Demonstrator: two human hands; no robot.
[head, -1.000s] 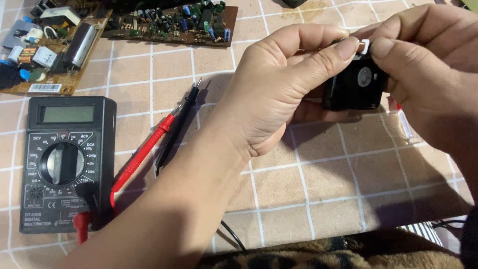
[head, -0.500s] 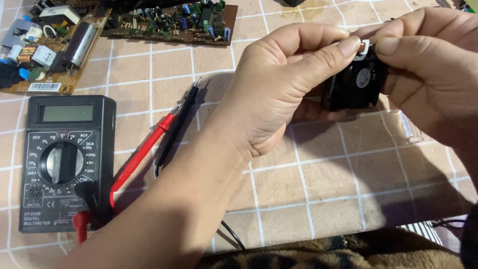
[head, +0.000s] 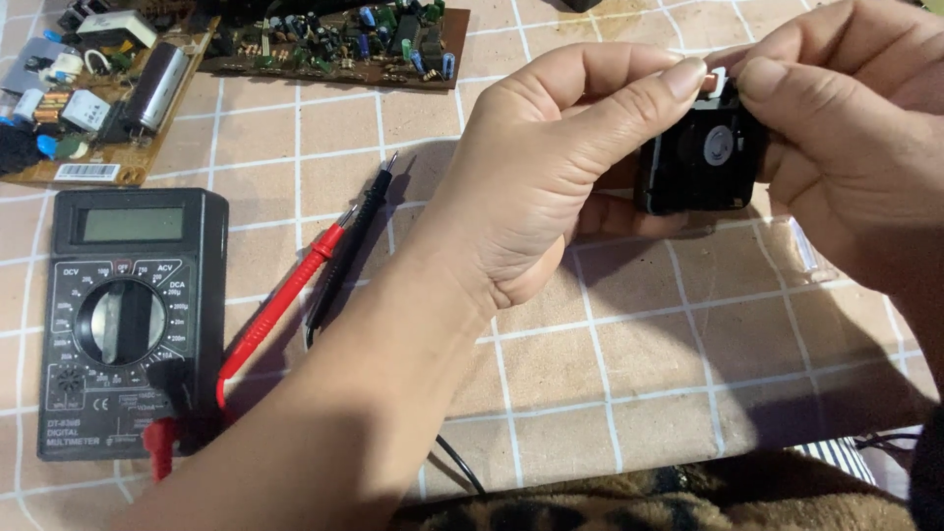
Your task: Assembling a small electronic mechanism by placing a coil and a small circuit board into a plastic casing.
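A small black box-shaped part (head: 700, 162) with a round grey centre is held up above the table between both hands. My left hand (head: 551, 167) grips its left side, thumb and forefinger pinching near a small white tab (head: 716, 81) at its top. My right hand (head: 846, 138) closes on its right side, thumb pressed by the same tab. Most of the part's back and sides are hidden by fingers.
A black multimeter (head: 123, 320) lies at the left with a red probe (head: 280, 300) and a black probe (head: 349, 246) beside it. Two circuit boards sit at the back: one (head: 93, 98) at far left, one (head: 339, 44) in the middle. Checked tablecloth (head: 629, 374) covers the table.
Both hands have stayed in place on the black part; only the fingers at the white tab shifted slightly.
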